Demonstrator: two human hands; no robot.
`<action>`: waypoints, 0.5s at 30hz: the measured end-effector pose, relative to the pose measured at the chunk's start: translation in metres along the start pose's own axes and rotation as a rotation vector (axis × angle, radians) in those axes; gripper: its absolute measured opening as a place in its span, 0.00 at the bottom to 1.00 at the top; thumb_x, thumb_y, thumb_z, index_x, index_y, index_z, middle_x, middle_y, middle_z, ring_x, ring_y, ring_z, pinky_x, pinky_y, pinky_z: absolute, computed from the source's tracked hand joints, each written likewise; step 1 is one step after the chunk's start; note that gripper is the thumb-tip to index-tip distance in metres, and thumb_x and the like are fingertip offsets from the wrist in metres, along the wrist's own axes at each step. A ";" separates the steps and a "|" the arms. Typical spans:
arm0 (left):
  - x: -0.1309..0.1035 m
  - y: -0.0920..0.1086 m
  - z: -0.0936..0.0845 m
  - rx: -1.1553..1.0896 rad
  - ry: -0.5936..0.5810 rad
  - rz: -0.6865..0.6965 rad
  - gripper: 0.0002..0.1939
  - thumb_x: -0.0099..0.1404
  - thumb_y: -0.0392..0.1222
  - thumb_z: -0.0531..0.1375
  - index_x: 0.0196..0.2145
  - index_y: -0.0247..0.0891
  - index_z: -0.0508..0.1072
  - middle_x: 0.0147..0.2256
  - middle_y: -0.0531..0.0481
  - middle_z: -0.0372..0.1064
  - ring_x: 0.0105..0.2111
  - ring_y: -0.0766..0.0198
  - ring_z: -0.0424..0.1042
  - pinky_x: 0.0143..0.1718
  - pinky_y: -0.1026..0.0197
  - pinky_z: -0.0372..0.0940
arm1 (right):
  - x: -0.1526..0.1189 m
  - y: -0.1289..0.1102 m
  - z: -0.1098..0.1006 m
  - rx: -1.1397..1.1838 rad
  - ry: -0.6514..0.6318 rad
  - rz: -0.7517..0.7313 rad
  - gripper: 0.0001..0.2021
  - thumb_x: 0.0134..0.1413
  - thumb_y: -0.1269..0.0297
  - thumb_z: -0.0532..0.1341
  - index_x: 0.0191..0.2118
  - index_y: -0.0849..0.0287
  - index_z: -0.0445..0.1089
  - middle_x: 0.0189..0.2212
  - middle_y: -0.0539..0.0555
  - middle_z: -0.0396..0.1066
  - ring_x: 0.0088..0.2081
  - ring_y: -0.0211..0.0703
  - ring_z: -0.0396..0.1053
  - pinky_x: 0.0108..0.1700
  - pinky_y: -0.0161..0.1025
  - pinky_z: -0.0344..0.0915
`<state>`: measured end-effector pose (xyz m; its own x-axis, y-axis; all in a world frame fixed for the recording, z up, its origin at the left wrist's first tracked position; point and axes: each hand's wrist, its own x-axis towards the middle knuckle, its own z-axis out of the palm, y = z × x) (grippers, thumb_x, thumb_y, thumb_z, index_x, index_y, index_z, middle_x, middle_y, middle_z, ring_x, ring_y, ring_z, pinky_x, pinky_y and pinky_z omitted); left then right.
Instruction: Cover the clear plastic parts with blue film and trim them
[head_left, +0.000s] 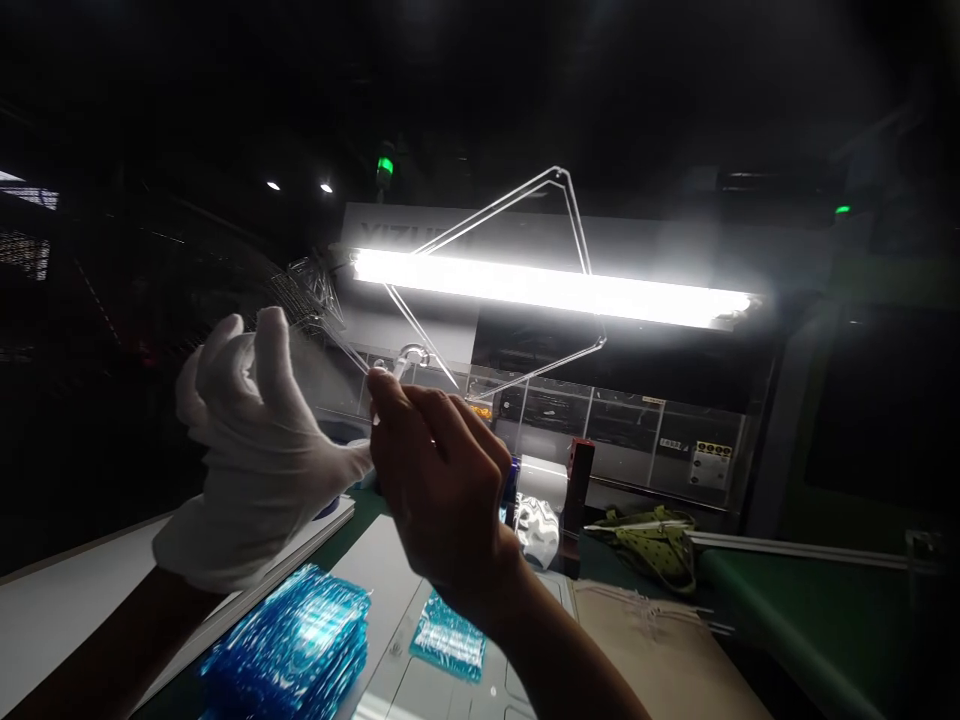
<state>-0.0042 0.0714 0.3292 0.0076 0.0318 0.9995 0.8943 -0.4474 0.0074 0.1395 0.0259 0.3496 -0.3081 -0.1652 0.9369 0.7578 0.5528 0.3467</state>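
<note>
Both hands are up against the strip light (551, 287). The left hand (251, 450), in a white glove, hangs with fingers spread beside a clear plastic sheet (517, 290), whether touching I cannot tell. The bare right hand (442, 480) pinches the sheet's lower corner, holding it high above the counter (60, 610). 2 stacks of blue pieces (292, 650) lie below.

clear frame (517, 290) before lamp (551, 288), above table (67, 610)
</note>
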 end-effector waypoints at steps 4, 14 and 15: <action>0.005 0.007 0.003 0.188 0.012 0.010 0.38 0.69 0.50 0.46 0.65 0.29 0.28 0.63 0.28 0.34 0.65 0.42 0.35 0.61 0.36 0.43 | 0.001 0.003 -0.003 0.005 -0.007 0.015 0.13 0.62 0.73 0.53 0.51 0.65 0.67 0.35 0.54 0.75 0.36 0.36 0.70 0.34 0.34 0.69; -0.071 0.006 0.014 0.160 -0.434 0.307 0.57 0.48 0.63 0.57 0.65 0.28 0.38 0.52 0.31 0.53 0.51 0.36 0.57 0.53 0.37 0.54 | -0.083 0.026 -0.052 0.080 -0.431 0.458 0.09 0.56 0.67 0.62 0.43 0.58 0.73 0.24 0.48 0.74 0.25 0.36 0.71 0.28 0.34 0.67; -0.087 0.005 0.015 0.125 -0.528 0.326 0.57 0.46 0.61 0.58 0.65 0.29 0.38 0.51 0.31 0.54 0.50 0.36 0.58 0.51 0.37 0.56 | -0.096 0.030 -0.065 0.069 -0.545 0.507 0.13 0.52 0.63 0.65 0.45 0.56 0.72 0.27 0.48 0.76 0.28 0.39 0.72 0.30 0.37 0.68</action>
<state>0.0064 0.0796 0.2415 0.4799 0.3627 0.7989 0.8540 -0.4019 -0.3305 0.2292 0.0057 0.2728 -0.1857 0.5414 0.8200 0.8502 0.5070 -0.1422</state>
